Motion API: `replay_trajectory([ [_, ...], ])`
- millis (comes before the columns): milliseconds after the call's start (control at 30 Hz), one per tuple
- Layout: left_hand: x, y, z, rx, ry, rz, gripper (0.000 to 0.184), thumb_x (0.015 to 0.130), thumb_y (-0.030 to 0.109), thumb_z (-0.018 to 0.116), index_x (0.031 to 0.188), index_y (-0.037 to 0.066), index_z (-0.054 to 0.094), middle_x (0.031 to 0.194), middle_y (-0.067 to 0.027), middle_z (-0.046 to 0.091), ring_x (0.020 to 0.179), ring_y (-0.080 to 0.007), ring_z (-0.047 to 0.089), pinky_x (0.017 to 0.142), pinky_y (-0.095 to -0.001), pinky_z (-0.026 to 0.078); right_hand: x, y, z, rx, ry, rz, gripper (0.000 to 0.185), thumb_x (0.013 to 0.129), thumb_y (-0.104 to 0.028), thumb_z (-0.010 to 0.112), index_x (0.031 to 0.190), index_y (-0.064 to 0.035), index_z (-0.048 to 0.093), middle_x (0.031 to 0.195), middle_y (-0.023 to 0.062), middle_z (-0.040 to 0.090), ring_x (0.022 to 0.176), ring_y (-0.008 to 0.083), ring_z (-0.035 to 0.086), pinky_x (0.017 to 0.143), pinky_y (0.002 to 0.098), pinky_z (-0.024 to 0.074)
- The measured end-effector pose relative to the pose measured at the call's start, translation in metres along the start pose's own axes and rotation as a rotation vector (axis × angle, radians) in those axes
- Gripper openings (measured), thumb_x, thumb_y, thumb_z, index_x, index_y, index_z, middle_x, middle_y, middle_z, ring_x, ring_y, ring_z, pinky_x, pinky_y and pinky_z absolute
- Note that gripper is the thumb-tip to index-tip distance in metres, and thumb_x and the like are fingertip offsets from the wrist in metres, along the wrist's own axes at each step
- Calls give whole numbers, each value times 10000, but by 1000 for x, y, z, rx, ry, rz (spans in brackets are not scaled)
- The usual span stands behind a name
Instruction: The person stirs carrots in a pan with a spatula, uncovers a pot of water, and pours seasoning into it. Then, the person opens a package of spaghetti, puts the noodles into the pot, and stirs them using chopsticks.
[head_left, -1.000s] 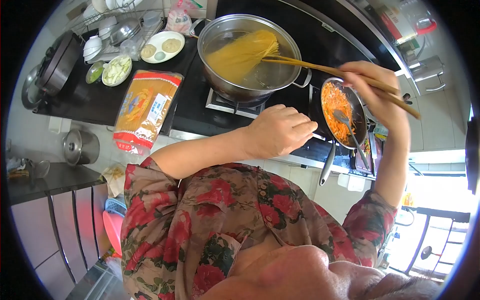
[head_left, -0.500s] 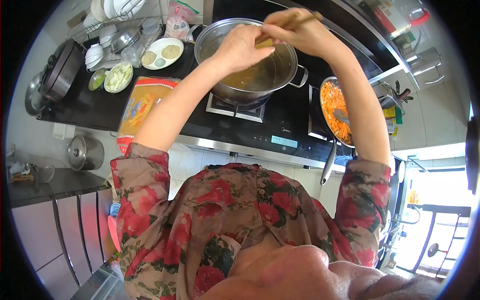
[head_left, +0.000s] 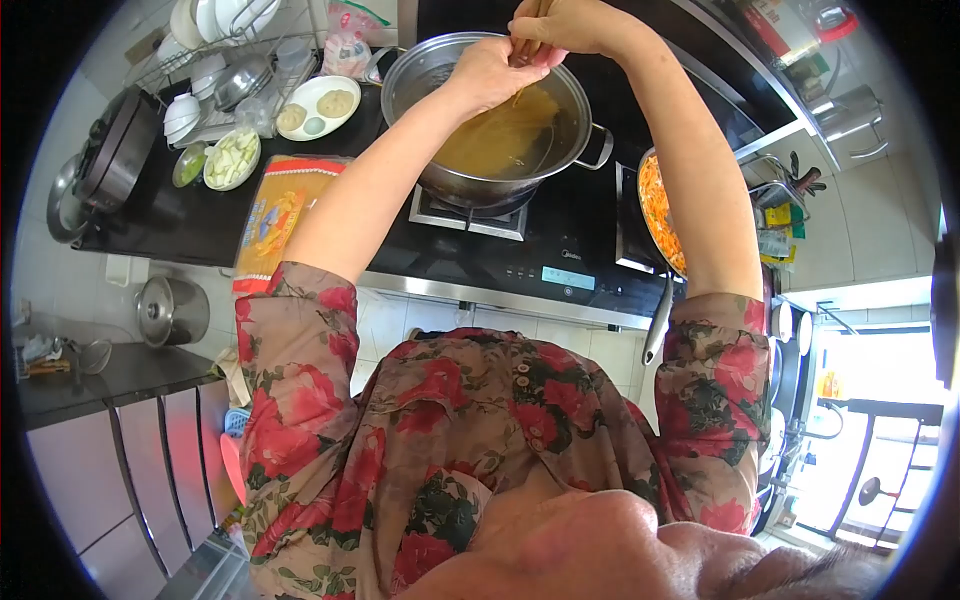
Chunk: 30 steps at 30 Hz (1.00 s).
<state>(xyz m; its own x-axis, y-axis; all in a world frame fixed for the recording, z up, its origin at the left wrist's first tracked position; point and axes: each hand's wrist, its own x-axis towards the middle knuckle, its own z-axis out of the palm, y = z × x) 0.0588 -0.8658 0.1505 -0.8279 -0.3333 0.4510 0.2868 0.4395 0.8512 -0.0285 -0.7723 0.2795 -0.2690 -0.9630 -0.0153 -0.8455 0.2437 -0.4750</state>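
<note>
A large steel pot (head_left: 470,185) stands on the burner with yellow noodles (head_left: 510,130) lying in its water. Over the pot's far rim my left hand (head_left: 490,75) has its fingers closed on the wooden chopsticks (head_left: 530,35). Just above it and to the right, my right hand (head_left: 575,25) grips the same chopsticks, which point down towards the noodles. The two hands meet there, and their fingers hide much of the sticks. Left of the pot lies a red and yellow noodle packet (head_left: 275,220), partly behind my left forearm.
A pan of shredded carrot (head_left: 657,215) sits to the right, partly behind my right forearm, its handle (head_left: 657,325) over the counter edge. At the left are a plate with dough pieces (head_left: 348,112), a bowl of chopped vegetable (head_left: 250,175) and a dish rack (head_left: 225,110).
My left hand has risen from in front of the pot to the chopsticks. My right hand has moved left from beside the carrot pan to above the pot, bringing the chopsticks more upright.
</note>
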Motion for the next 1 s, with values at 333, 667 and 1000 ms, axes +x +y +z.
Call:
replay_trajectory([
  [333, 8, 26, 18, 269, -135, -61, 405, 787, 314, 704, 1074, 46, 605, 957, -80, 641, 894, -183, 601, 816, -311, 462, -29, 25, -27, 459, -166, 186, 324, 934, -197, 491, 931, 85, 649, 881, 180, 699, 699, 204, 682, 630, 280, 571],
  [667, -9, 41, -9, 363, -41, 95, 464, 811, 289, 696, 1199, 56, 590, 1082, -122, 652, 987, -200, 627, 864, -326, 496, -89, 57, -50, 420, 178, 76, 395, 916, -350, 578, 997, 31, 649, 878, 145, 693, 676, 143, 688, 609, 201, 573],
  [1000, -58, 87, -64, -101, 50, 3, 329, 916, 236, 615, 1186, 48, 603, 1068, -61, 660, 964, -117, 591, 884, -260, 445, -133, -44, -76, 396, -17, 172, 312, 916, -261, 597, 964, 40, 659, 849, 176, 696, 654, 197, 693, 540, 252, 569],
])
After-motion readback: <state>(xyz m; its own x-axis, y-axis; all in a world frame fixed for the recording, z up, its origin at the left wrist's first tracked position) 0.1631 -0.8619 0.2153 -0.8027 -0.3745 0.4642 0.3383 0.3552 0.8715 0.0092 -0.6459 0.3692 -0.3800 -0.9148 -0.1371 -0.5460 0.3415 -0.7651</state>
